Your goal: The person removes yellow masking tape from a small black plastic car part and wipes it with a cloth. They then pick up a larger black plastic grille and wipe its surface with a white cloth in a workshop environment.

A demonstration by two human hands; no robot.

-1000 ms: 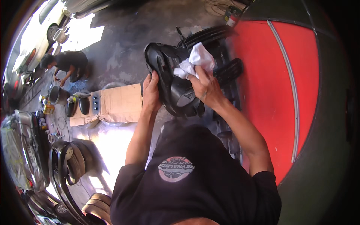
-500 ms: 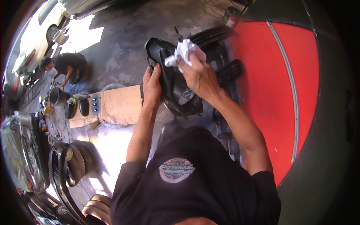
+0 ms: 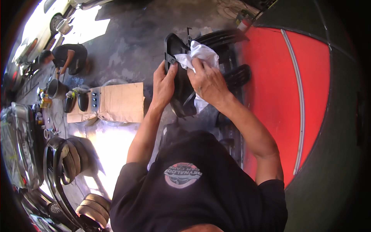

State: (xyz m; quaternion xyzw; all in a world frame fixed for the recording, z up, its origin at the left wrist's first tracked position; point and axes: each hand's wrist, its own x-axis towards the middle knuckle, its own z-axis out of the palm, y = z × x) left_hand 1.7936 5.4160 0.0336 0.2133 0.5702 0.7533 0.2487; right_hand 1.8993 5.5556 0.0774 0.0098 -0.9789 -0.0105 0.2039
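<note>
A black molded plastic car part [image 3: 181, 87] is held up in front of me, its narrow upper end pointing away. My left hand [image 3: 164, 86] is closed on its left edge, thumb on the near face by a small clip-like tab. In my right hand [image 3: 208, 82] a crumpled white cloth [image 3: 205, 54] is bunched against the part's upper right side. One corner of that cloth hangs below the right wrist. Cloth and right hand hide much of the part's middle.
Slatted black parts [image 3: 222, 36] stand just beyond my right hand, beside a large red panel [image 3: 270, 96]. At left, flattened cardboard [image 3: 123, 101] bears dark mirror-cover shapes [image 3: 83, 102]. A crouching person [image 3: 73, 58] works near a dark bucket [image 3: 57, 89]. Tires [image 3: 92, 208] lie lower left.
The black part and both hands have shifted slightly right in view. The cloth, balled up before, is now more spread out and lies against the part. The crouching person has bent lower.
</note>
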